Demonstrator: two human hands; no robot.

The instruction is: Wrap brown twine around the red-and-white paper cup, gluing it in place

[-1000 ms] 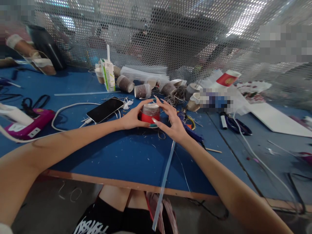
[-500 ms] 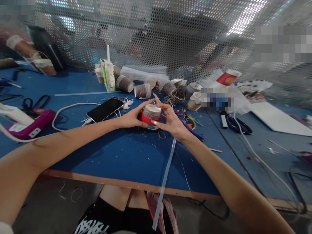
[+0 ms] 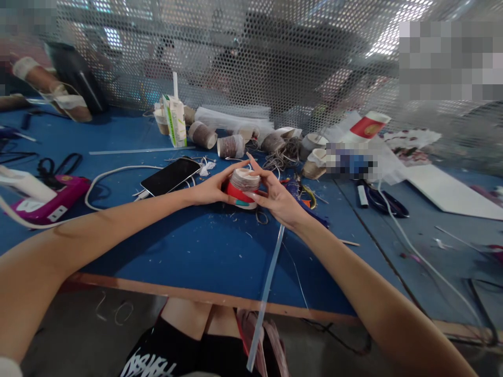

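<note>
RED CUP (image 3: 242, 195) AT CLOCK CENTRE

Ten-thirty, on the counter (image 3: 188, 256): one drink carton (image 3: 176, 123), one white straw (image 3: 175, 84) inserted. Eleven o'clock: two cord-wound cups (image 3: 202, 135), lying sideways. Centre: left hand (image 3: 210, 189) and right hand (image 3: 281, 199) clamped around red cup; contents not visible. Two o'clock: one red-and-white cup (image 3: 368, 125), tilted.

Light is moderate, brightest behind the mesh screen (image 3: 236, 68), where a white streak glares at upper right. A soft shadow dims the table (image 3: 176, 256) below the cup (image 3: 243, 187); the floor (image 3: 90, 335) is darker. Wide-angle distortion stretches the side edges, the dark bottle (image 3: 76, 76) looks soft, and blocky pixelation covers several patches.
</note>
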